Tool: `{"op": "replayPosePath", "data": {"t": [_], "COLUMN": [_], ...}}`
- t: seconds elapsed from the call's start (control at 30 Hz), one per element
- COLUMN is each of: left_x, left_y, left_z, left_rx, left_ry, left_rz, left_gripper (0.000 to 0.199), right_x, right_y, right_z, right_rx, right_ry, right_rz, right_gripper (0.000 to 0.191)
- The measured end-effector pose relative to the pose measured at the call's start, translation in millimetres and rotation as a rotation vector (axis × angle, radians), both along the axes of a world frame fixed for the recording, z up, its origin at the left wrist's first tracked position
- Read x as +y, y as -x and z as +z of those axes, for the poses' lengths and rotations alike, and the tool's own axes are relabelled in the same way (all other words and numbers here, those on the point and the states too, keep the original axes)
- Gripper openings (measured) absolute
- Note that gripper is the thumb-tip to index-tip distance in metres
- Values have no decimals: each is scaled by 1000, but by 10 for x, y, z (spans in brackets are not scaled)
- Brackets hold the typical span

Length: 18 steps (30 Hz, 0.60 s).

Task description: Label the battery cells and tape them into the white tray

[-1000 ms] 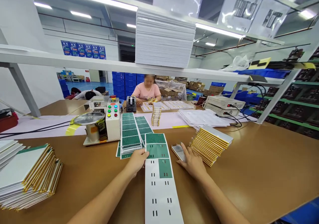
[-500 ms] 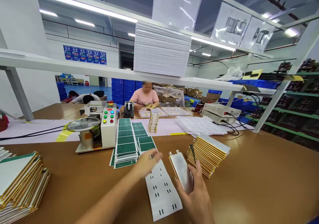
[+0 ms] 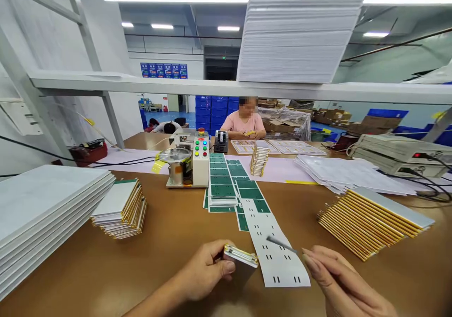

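Silver slab [image 3: 243, 257] with a yellow-edged end, held above the brown tabletop [image 3: 158, 270] at lower centre; its surroundings follow from left to right. At far left, large white boards [image 3: 45, 199] lie piled beside a smaller stack [image 3: 122, 209] whose yellow edges face right. Farther back stands a bench machine [image 3: 200, 162] with coloured buttons. The left hand [image 3: 205, 270] grasps the silver slab by its left side, thumb on the near face. The slab's narrow end is turned upward, its edge sloping down to the right; the long axis runs from this end down toward the wearer, foreshortened so strongly that its exact tilt cannot be told. Behind lie green sheets [image 3: 221, 176], lengthwise away from the viewer. Just right of the slab, a slotted sheet [image 3: 263, 234], mostly white, runs from far left to near right. Above its near part, a dark strip [image 3: 282, 243] points left and slightly away; contact cannot be determined. The right hand [image 3: 348, 279] pinches the strip's right end between thumb and fingers. At far right, a slanting stack [image 3: 374, 218] shows its yellow edges toward the viewer.
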<state>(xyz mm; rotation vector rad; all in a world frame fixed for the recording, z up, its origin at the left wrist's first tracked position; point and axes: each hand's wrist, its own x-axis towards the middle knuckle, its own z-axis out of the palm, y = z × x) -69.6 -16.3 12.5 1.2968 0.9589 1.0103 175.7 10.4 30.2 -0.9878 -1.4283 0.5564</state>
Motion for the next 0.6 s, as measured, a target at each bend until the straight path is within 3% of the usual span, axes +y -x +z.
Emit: {"op": "replayPosePath", "data": {"t": [0.17,0.27,0.3,0.4,0.6], "left_x": [-112,-122,-123,-123,-126], "left_y": [44,46,47,46,49], "left_z": [-180,-195,-192,-176,-164], "left_rx": [7,48,62,82,108], "left_ry": [-41,-108,-121,-133,-153], "left_rz": [23,28,32,33,21], "left_gripper": [27,29,29,27,24], "right_x": [18,2,0,14,47], "right_y": [262,434,473,540,609], "right_z": [161,216,219,191,235], "right_rx": [465,571,572,504,397], "right_ry": [531,741,774,816,860], "right_rz": [272,411,450,566,759], "right_gripper": [28,50,51,23,21]}}
